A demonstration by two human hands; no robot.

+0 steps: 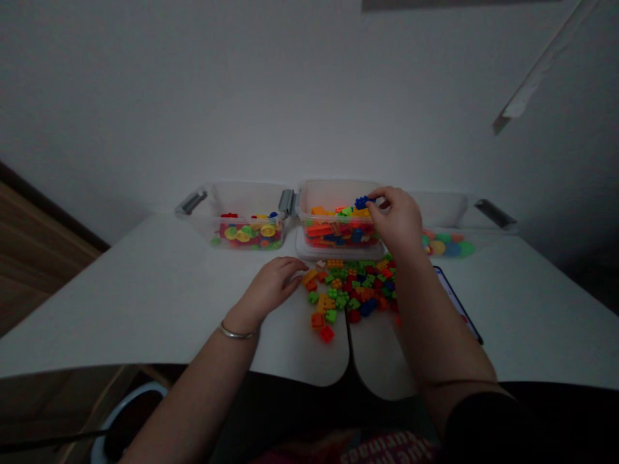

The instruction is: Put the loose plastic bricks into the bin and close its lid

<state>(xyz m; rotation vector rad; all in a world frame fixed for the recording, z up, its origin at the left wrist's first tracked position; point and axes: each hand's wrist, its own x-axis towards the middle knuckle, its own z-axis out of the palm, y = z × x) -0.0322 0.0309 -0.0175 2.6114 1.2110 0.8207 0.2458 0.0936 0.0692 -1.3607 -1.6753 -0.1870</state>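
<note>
My right hand pinches a blue toy building brick between thumb and fingertips, above the middle clear plastic box. Inside that box lie orange, red, green and blue bricks. My left hand rests by the left edge of a loose brick pile on the table. Its fingers are slightly bent, with a gap between them and the thumb. An orange brick lies right at its fingertips; whether they touch it I cannot tell. My right forearm hides the pile's right side.
A clear box of round and other colourful pieces stands on the left, another box with coloured discs on the right. A phone lies beside my right forearm. The white table has a slot at its front edge, and a wall stands behind.
</note>
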